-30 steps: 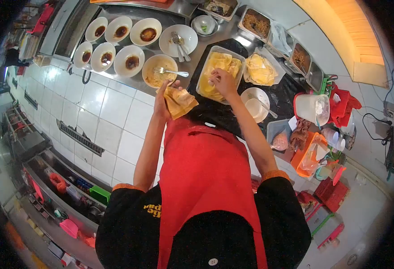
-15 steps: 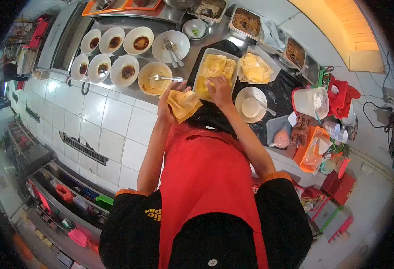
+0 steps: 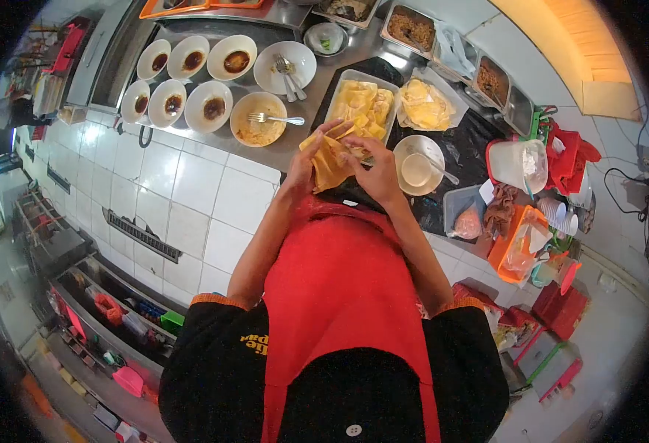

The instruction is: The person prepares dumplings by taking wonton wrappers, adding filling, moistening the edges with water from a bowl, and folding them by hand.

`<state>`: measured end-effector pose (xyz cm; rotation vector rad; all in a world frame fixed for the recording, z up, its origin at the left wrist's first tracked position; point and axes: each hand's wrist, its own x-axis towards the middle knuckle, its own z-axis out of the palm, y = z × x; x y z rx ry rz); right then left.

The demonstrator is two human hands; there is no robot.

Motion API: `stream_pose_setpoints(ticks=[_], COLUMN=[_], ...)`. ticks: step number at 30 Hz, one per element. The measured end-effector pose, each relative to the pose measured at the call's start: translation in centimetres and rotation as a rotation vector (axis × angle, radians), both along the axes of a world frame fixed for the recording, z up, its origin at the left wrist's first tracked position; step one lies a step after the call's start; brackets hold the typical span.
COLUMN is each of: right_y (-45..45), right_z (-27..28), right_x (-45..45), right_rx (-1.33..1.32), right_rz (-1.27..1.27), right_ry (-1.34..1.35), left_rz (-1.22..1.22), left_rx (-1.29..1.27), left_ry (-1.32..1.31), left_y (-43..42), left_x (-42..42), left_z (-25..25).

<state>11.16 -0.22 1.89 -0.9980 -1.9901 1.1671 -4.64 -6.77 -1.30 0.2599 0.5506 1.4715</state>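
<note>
Held a soft yellow sheet (image 3: 329,168) in the left hand (image 3: 306,164), with fingers partly bent around it. Touched its right edge with the right hand (image 3: 374,168), with thumb and forefinger only slightly apart; could not tell whether pinching it or merely resting there. Had the sheet just in front of the red apron (image 3: 343,280), on the near side of a pale tray (image 3: 372,77) full of yellow pieces (image 3: 357,96). Had to the tray's right a yellow stack (image 3: 422,103), and nearer, a white bowl (image 3: 413,145) with a smaller bowl (image 3: 416,170) and a utensil (image 3: 446,175) inside. Faced on the left a smeared bowl (image 3: 247,100) with a fork (image 3: 284,119) laid across, and, farther left, six sauce bowls (image 3: 219,53) in two rows. Faced at far right a metal container (image 3: 405,48) of brown filling.
</note>
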Motion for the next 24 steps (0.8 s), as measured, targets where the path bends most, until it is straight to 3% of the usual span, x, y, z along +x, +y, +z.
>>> stream_pose_setpoints(ticks=[2,6,9,11,14,17,24], right_y=[0.1,-0.2,-0.3,0.1,0.7,1.0,2.2], right_z=[0.3,1.0,0.9,-1.2,1.0,1.9,1.1], right_x=[0.5,0.7,1.2,2.5,3.9,4.5,5.4], right_rx=[0.120,0.054,0.041,-0.138,-0.083,0.143,0.180], right_rz=[0.014,0.014,-0.030,-0.099,-0.016,0.077,0.233], right_ry=[-0.035,-0.042,0.033,0.167,-0.001,0.022,-0.048], left_rz=[0.021,0.026,-0.016,-0.134,-0.106,-0.052,-0.024], left_rx=[-0.052,-0.109,-0.318,-0.206,-0.269,-0.277,-0.182], left_ry=[0.057,0.003,-0.173,0.380,0.543,0.573,0.547], left_y=[0.3,0.7,0.6,0.1,0.6,0.8,1.2], left_x=[0.2,0.7,1.3,1.7,2.6,3.2,4.0], left_z=[-0.2,-1.1,-0.6,-1.2,-1.1,0.1,2.0])
